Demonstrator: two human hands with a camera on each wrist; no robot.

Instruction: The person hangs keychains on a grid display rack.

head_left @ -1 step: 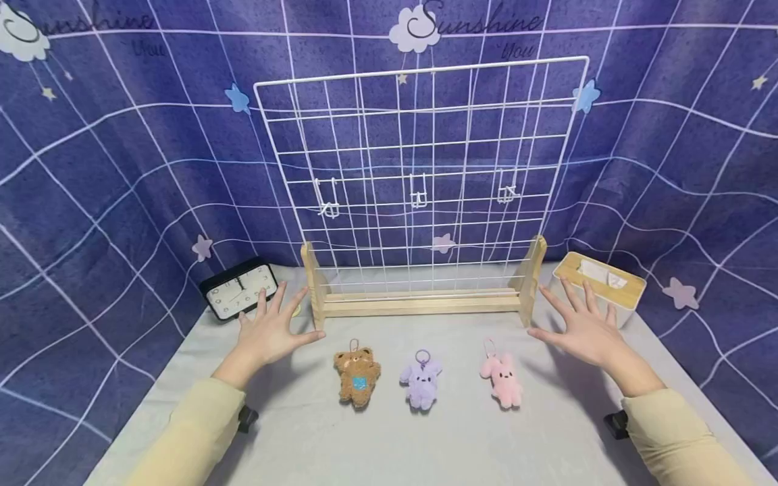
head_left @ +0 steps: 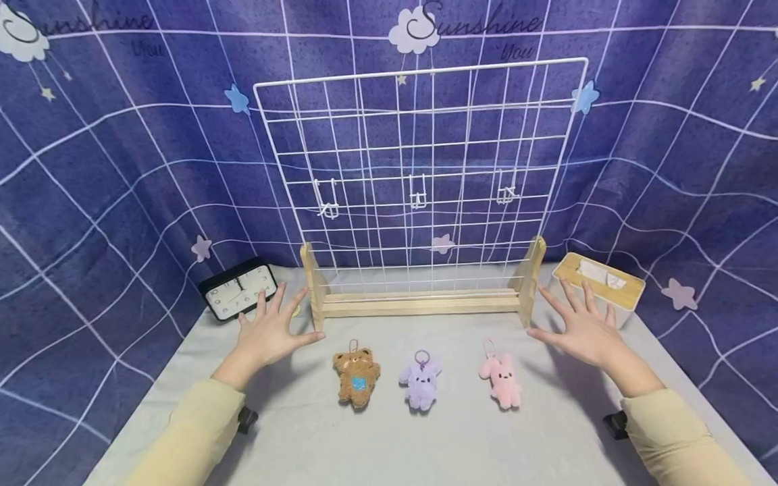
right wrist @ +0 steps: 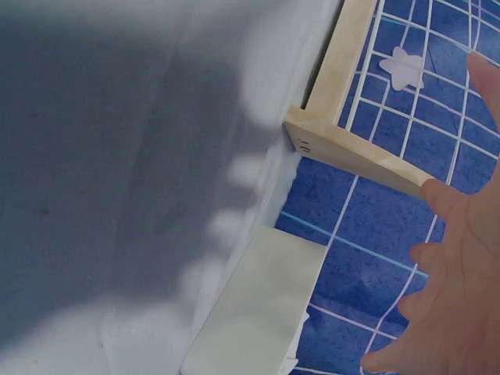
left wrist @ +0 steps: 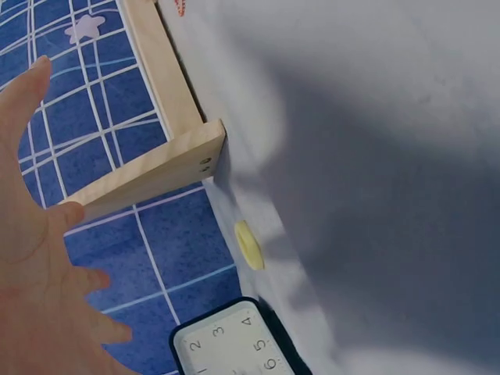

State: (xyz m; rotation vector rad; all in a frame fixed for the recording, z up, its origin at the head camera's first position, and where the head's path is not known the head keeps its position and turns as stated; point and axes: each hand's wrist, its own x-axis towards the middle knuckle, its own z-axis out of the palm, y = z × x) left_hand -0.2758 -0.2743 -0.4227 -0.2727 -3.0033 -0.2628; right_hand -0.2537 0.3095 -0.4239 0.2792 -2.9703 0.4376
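Note:
My left hand [head_left: 265, 337] is held above the table with its fingers spread, between the clock and a brown bear plush keychain [head_left: 357, 378] with a blue patch. On the other side my right hand [head_left: 586, 334] hovers likewise, fingers apart, near the tissue box and holding nothing. A purple plush keychain [head_left: 421, 383] with a ring lies in the middle. To its right is a pink rabbit plush keychain [head_left: 504, 382]. Behind them stands a white wire grid rack [head_left: 419, 145] carrying three white hooks, one of them the middle hook [head_left: 417, 198].
The rack's wooden base [head_left: 419, 305] stands at the back of the table. A black-framed clock [head_left: 240, 291] is at back left, with a small yellow object [left wrist: 249, 245] beside it. A tissue box [head_left: 598, 283] with a wooden lid sits at back right. Blue curtain [head_left: 121, 202] encloses the table.

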